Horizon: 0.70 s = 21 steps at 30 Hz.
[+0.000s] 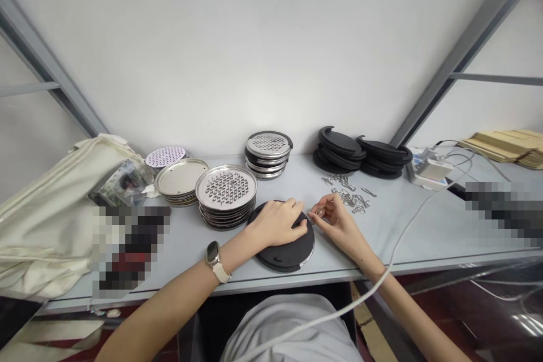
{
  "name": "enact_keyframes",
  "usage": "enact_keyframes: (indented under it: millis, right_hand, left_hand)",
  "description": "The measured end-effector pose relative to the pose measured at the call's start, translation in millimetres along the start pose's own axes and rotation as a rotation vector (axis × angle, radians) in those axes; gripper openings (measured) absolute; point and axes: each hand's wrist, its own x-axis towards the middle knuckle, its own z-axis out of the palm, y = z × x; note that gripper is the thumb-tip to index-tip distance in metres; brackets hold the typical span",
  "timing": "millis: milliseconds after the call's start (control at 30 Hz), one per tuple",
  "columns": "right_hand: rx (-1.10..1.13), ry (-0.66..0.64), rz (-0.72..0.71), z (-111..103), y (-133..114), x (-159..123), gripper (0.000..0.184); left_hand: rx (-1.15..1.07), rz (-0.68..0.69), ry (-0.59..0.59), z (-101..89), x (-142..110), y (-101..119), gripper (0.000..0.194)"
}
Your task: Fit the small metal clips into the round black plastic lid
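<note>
A round black disc (286, 254) with a thin metal rim showing along its edge lies flat near the front of the table. My left hand (280, 222) rests over it, fingers bent onto its top and holding it down. Just right of the disc, my right hand (337, 225) pinches a small metal clip (319, 212), partly hidden by the fingers. Behind that hand lies a loose scatter of similar metal clips (350, 198). A stack of round metal graters (226, 189) stands left of the disc, close to my left hand.
Grater discs with black rims (268, 150) are stacked at the back. Black round holders (341, 144) are piled back right, beside a white power adapter (435, 168). A white cable (399, 243) crosses in front of my right forearm. Plain metal discs (182, 175) and cream cloth (63, 198) lie left.
</note>
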Motion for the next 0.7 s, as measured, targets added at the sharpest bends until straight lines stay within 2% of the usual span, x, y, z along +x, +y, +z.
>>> enact_keyframes:
  millis: [200, 533, 700]
  right_hand:
    - [-0.017, 0.019, -0.001, -1.5, 7.4, 1.7, 0.027]
    - [-0.016, 0.063, 0.005, -2.3, 4.2, 2.4, 0.028]
    - [-0.102, 0.046, -0.011, -3.5, 4.7, 2.2, 0.025]
  left_hand:
    - [-0.025, -0.012, 0.008, -0.1, 0.5, -0.4, 0.016]
    - [-0.03, -0.026, 0.005, -0.7, 0.3, -1.1, 0.019]
    - [-0.034, -0.03, -0.008, -1.8, 0.7, -0.4, 0.019]
